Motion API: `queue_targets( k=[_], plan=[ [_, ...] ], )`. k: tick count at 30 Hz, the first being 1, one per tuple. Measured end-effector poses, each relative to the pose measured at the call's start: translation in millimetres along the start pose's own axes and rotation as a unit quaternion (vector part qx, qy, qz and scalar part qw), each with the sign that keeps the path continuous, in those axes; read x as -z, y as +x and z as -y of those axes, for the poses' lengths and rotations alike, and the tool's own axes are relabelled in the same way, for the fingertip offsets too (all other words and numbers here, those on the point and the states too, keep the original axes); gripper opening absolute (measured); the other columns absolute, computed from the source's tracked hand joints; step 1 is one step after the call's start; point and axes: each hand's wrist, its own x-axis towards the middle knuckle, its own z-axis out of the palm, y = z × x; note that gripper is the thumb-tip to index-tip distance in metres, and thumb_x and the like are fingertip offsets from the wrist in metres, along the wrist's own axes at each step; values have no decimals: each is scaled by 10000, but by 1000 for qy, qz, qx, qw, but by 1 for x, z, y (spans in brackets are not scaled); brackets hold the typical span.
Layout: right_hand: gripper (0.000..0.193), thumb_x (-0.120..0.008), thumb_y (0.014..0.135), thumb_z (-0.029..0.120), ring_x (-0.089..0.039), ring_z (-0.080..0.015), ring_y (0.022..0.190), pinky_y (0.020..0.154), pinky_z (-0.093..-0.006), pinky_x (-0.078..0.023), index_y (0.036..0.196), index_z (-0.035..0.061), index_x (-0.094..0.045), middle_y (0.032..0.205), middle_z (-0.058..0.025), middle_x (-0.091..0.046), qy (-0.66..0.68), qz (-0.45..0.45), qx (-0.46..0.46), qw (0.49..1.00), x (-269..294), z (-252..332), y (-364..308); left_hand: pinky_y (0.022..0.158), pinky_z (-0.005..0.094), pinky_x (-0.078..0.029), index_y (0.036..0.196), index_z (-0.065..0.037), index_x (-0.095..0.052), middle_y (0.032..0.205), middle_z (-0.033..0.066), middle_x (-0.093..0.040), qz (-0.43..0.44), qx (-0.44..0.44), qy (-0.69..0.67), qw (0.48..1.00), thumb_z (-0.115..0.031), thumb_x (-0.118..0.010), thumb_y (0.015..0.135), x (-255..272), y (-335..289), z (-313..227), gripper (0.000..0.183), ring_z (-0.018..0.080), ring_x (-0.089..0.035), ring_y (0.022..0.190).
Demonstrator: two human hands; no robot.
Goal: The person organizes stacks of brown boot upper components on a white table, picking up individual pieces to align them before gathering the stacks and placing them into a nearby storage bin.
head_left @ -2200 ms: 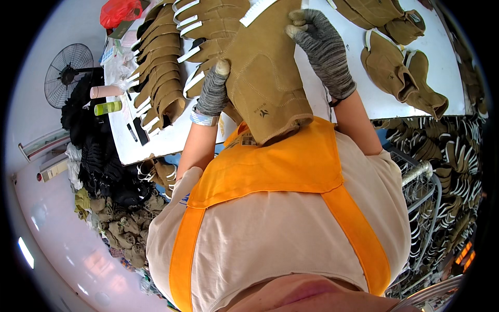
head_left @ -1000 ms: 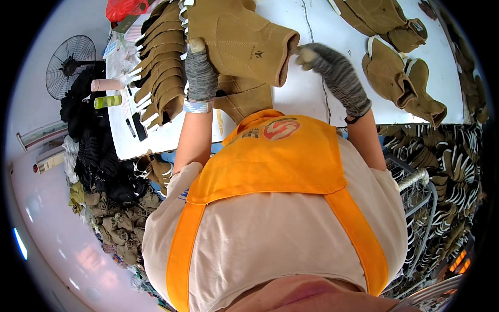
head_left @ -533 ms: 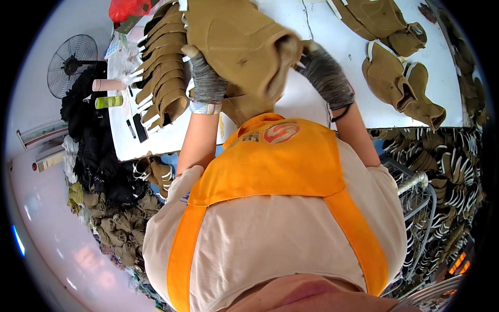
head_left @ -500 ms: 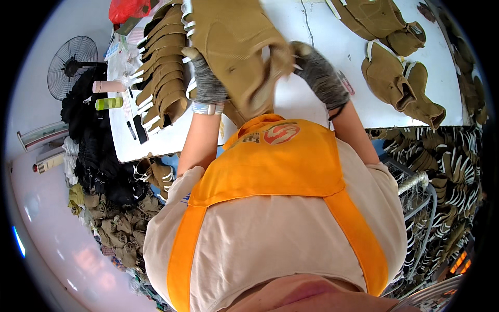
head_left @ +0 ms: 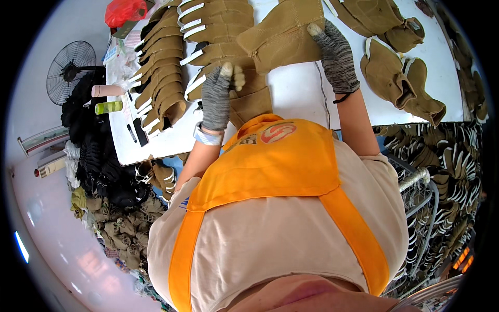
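The boot upper is brown, the gloved hands streaked grey-black.

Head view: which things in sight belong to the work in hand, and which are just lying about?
Seemingly part of the work:
- brown boot piece, held by the gloved right hand
- overlapping boot pieces, near the gloved left hand
- white table

Seemingly just lying about:
- red plastic bag
- green bottle
- black pen
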Motion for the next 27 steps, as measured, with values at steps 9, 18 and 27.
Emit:
queue_targets(
  k=[9, 18, 27],
  plan=[
    [488, -683, 905, 363, -600, -133, 1004, 904, -289, -483, 1268, 45, -612, 1113, -47, -663, -90, 14, 43, 995, -15, 14, -12, 892, 286, -474, 1172, -2, -623, 1053, 88, -644, 59, -54, -11, 997, -344, -607, 967, -15, -3, 9, 399, 167, -582, 981],
    [364, -693, 881, 177, -631, -252, 963, 868, -329, -499, 1194, 11, -610, 1048, -163, -652, -409, -166, 397, 805, -51, 44, -11, 1125, 395, -380, 1420, -15, -368, 1409, 146, -472, 141, 53, -433, 889, -496, -526, 959, -48, 4, -30, 685, 269, -465, 1290],
    [384, -823, 695, 317, -614, -223, 881, 814, -322, -496, 1012, 126, -722, 972, -33, -671, -308, 78, 349, 882, -71, 15, -50, 1149, 413, -316, 1447, -34, -334, 1436, 128, -440, 160, -67, -420, 891, -536, -419, 989, -42, 9, -8, 685, 267, -414, 1322]
  ],
)
